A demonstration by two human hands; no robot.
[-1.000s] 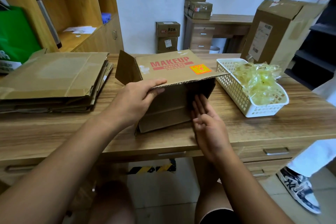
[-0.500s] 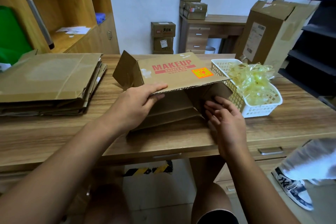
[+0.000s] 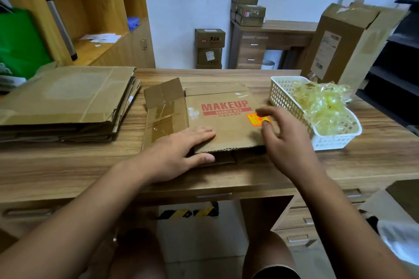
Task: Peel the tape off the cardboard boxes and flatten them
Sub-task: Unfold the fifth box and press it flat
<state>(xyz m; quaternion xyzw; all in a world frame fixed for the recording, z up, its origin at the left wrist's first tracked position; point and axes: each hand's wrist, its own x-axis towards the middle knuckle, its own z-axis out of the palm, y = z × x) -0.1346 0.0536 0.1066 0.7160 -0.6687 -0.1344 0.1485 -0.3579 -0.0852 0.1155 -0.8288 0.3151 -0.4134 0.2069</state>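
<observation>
You are pressing the MAKEUP box point(image 3: 217, 129) flat on the desk point(image 3: 68, 165), between the cardboard stack point(image 3: 68, 102) and the basket point(image 3: 281, 95). Your left hand point(image 3: 179, 154) is lying spread on its near corner. Your right hand point(image 3: 283, 140) is hovering, fingers loose, holding nothing. The board is likely light, stiff and springy, so be gripping its near edge.

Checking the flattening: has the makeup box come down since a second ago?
Yes. The makeup box has collapsed downward onto the desk and lies nearly flat under the left hand.

flattened cardboard box point(image 3: 224, 120) printed "MAKEUP" in red, "SHARED BOX" beneath
</observation>
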